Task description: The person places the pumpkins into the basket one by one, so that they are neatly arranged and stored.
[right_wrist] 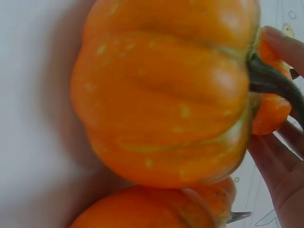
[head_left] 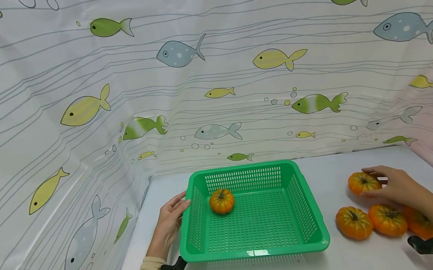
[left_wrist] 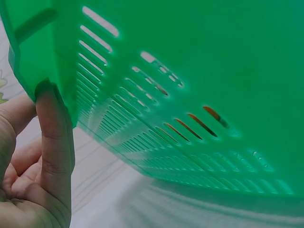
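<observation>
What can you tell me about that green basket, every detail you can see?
The green basket is shallow and rectangular, apparently plastic, with a smooth rim, rounded corners, and rows of narrow slots through its walls and floor. It sits open side up on the white table. One small orange pumpkin rests inside, toward the far left corner. The person's left hand grips the rim on the left side.

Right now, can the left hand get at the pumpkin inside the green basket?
Likely yes: the green basket is open-topped and the pumpkin sits near the side that the left hand grips. Its fingers would probably need to release the rim and go over it.
</observation>
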Tool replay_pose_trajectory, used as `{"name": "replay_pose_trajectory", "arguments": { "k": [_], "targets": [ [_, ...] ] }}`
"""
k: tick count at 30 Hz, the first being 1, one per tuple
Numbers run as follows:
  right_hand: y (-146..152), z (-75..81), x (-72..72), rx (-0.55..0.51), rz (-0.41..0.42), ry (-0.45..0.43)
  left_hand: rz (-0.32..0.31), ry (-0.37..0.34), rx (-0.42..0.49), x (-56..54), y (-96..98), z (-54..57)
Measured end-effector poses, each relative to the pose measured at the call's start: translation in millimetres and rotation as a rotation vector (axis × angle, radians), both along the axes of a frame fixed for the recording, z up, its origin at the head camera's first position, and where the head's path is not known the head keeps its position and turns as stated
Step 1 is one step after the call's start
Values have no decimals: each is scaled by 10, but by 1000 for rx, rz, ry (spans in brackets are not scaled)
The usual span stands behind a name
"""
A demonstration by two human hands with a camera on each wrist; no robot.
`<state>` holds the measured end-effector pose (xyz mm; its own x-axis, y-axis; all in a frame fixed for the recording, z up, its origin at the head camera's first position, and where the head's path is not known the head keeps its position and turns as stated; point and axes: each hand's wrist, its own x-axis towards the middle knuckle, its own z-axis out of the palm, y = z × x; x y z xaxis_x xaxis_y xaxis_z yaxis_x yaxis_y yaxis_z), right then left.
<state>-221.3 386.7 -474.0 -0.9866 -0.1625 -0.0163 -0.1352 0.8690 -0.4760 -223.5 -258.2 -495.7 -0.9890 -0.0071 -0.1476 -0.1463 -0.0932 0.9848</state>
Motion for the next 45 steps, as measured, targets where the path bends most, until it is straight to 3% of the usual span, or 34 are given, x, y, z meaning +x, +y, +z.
{"name": "replay_pose_trajectory", "arguments": {
  "k": [17, 35, 45],
  "targets": [
    [-299, 262, -50, -55, 58, 42, -2, 8, 5, -9, 0, 7],
    [-768, 651, -116, -90, 199, 149, -8, 14, 8, 12, -11, 8],
    [-961, 734, -114, -130, 270, 208, -5, 8, 12, 16, -1, -1]
  ]
}}
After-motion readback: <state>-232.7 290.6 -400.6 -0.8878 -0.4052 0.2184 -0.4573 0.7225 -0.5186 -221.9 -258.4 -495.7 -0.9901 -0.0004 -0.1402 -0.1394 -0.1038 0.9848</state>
